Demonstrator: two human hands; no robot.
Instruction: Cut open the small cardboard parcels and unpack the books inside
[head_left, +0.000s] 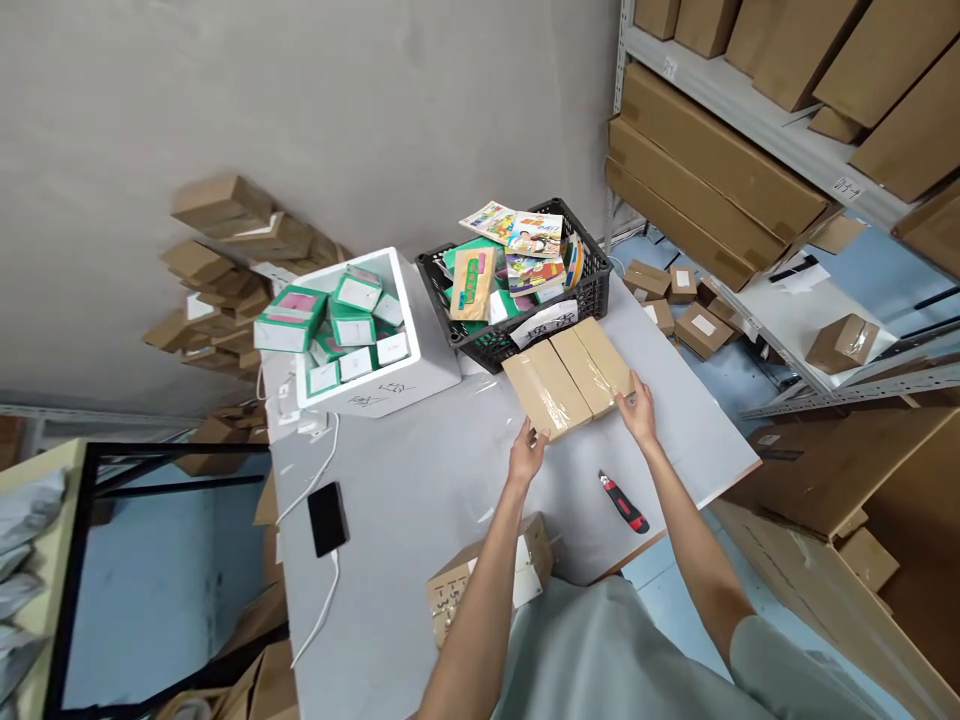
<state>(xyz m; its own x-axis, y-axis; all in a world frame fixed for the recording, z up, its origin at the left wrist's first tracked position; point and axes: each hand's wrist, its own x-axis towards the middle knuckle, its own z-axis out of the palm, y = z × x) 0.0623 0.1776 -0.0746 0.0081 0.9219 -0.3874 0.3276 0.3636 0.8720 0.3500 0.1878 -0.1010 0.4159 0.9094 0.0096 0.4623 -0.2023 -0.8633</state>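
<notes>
Carton [559,385], brown and crossed by clear tape, lies on the table [397,500] before the crate [595,298]. My left hand [527,455] is clamped on its near left corner, my right hand [637,408] on its right end; the underside is hidden, and I cannot tell whether its panels form one piece or several. Writing: "1-5" and "1-3" appear on the small box [536,555], whose remaining marks my left forearm partly covers. Handwriting on the crate's paper label [544,322] and on the white bin [429,350] is too slanted and small for me to read, as are the tags on the shelf [750,110]. Containers: the white bin holds green boxes [291,318] with white or pink panels; the black crate holds picture books [534,238], an orange packet [472,283] with block letters, and more green packaging beneath. A red-and-black knife [623,502] lies near my right forearm; the phone [328,519], its screen dark, lies farther left. Shelf and stacked parcels are cut off by the frame.
</notes>
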